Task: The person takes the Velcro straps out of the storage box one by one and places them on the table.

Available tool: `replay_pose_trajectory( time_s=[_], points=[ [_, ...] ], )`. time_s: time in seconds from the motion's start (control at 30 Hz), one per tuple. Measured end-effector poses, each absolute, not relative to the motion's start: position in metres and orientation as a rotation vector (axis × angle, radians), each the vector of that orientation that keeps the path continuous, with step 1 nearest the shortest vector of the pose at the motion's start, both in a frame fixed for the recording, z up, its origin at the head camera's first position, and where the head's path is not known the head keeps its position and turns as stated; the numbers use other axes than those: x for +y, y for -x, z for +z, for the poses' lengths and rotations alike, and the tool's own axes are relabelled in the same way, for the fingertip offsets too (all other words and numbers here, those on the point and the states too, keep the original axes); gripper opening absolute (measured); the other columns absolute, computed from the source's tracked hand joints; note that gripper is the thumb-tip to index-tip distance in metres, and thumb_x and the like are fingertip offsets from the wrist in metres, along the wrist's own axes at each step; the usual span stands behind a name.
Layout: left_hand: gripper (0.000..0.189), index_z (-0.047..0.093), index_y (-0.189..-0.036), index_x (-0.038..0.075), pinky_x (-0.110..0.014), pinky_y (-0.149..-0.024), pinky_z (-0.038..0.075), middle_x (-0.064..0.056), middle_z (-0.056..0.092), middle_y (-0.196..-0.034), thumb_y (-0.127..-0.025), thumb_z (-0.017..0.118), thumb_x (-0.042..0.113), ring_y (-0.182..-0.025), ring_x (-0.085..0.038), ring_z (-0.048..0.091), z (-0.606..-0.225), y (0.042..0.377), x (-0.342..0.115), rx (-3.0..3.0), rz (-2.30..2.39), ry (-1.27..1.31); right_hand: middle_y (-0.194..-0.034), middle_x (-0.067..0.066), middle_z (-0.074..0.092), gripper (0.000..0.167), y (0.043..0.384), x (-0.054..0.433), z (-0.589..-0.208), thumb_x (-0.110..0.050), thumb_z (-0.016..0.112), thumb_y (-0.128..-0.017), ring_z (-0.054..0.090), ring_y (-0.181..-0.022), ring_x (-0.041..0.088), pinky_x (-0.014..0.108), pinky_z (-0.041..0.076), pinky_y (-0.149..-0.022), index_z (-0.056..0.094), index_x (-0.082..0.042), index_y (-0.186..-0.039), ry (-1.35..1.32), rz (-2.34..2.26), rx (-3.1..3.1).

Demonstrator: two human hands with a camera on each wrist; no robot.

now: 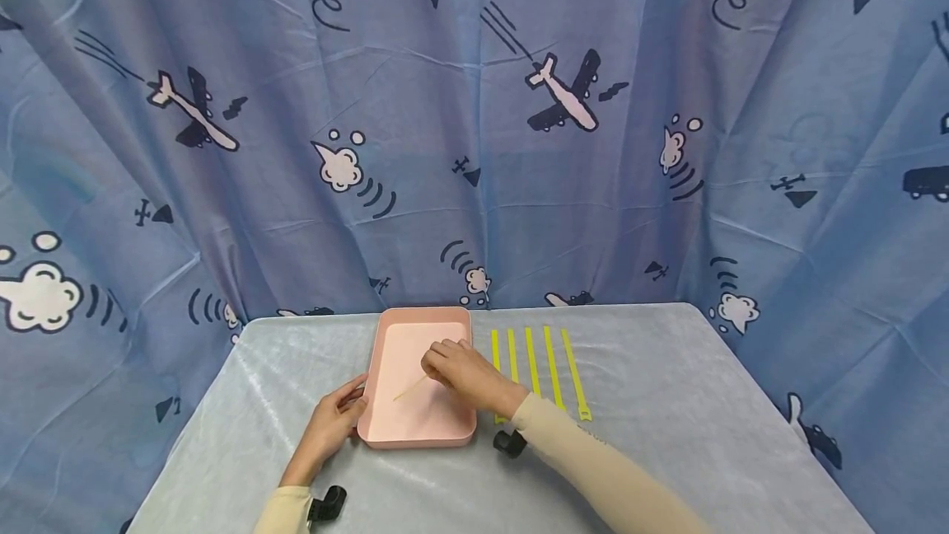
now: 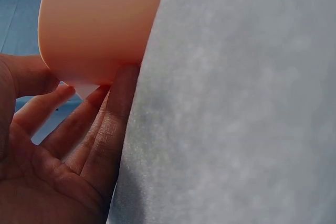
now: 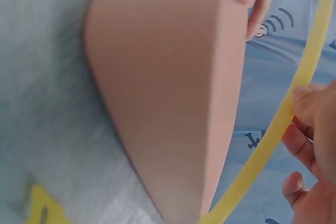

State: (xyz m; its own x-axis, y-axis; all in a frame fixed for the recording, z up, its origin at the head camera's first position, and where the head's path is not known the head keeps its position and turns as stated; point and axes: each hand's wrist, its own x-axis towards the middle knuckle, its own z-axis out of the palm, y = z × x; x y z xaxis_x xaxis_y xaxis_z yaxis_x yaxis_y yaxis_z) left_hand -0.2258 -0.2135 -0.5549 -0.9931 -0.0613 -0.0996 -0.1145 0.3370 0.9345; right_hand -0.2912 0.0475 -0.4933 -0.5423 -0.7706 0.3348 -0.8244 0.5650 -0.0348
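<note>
My left hand [image 1: 329, 423] holds the left side of a shallow pink tray [image 1: 418, 442]. In the left wrist view its thumb lies at the tray's rim and the fingers [image 2: 89, 121] against the outer wall. Over the tray, my right hand [image 1: 467, 373] pinches a thin yellow strap [image 3: 283, 108] between thumb and fingertips. The strap slants down and left over the tray floor in the head view. Right of the tray, several yellow straps [image 1: 574, 365] lie side by side, one with a slotted end [image 1: 585, 414]; the right forearm hides parts of others.
A light grey cloth [image 1: 652, 402] covers the table. Behind it hangs a blue curtain [image 1: 474, 188] printed with planes and stars. Dark wrist cameras [image 1: 328, 503] sit at both wrists, the right one [image 1: 510, 443] low over the table beside the tray.
</note>
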Motion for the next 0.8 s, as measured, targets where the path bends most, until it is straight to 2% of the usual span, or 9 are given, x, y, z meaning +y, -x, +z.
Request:
replay_pose_trajectory(
  time_s=[0.23, 0.5, 0.63, 0.8],
  points=[
    [0.048, 0.049, -0.146, 0.018, -0.030, -0.060, 0.055, -0.022, 0.056, -0.138, -0.099, 0.058, 0.016, -0.107, -0.023, 0.065, -0.555, 0.225, -0.214, 2.528, 1.776, 0.160, -0.091, -0.007, 0.055, 0.005, 0.291, 0.046, -0.481, -0.014, 0.060, -0.097, 0.050, -0.087, 0.007, 0.023, 0.042, -0.080, 0.056, -0.017, -0.095, -1.287, 0.530, -2.500],
    [0.047, 0.050, -0.145, 0.017, -0.029, -0.061, 0.055, -0.021, 0.056, -0.138, -0.098, 0.058, 0.015, -0.109, -0.024, 0.065, -0.556, 0.227, -0.213, 2.532, 1.780, 0.167, -0.087, -0.004, 0.055, 0.014, 0.292, 0.049, -0.471, -0.004, 0.063, -0.093, 0.050, -0.085, 0.009, 0.021, 0.046, -0.075, 0.053, -0.014, -0.091, -1.212, 0.819, -2.357],
    [0.047, 0.051, -0.145, 0.017, -0.029, -0.061, 0.055, -0.021, 0.056, -0.138, -0.098, 0.058, 0.014, -0.108, -0.023, 0.065, -0.557, 0.226, -0.213, 2.541, 1.765, 0.176, -0.088, -0.003, 0.055, 0.012, 0.292, 0.053, -0.467, -0.004, 0.062, -0.094, 0.054, -0.084, 0.008, 0.020, 0.048, -0.073, 0.054, -0.012, -0.092, -1.196, 0.921, -2.305],
    [0.047, 0.051, -0.145, 0.018, -0.029, -0.061, 0.055, -0.021, 0.056, -0.138, -0.098, 0.058, 0.016, -0.109, -0.023, 0.064, -0.557, 0.226, -0.214, 2.539, 1.767, 0.172, -0.090, -0.001, 0.056, 0.005, 0.293, 0.056, -0.462, -0.010, 0.060, -0.096, 0.053, -0.084, 0.009, 0.024, 0.048, -0.073, 0.055, -0.011, -0.095, -1.170, 1.032, -2.259]
  ],
)
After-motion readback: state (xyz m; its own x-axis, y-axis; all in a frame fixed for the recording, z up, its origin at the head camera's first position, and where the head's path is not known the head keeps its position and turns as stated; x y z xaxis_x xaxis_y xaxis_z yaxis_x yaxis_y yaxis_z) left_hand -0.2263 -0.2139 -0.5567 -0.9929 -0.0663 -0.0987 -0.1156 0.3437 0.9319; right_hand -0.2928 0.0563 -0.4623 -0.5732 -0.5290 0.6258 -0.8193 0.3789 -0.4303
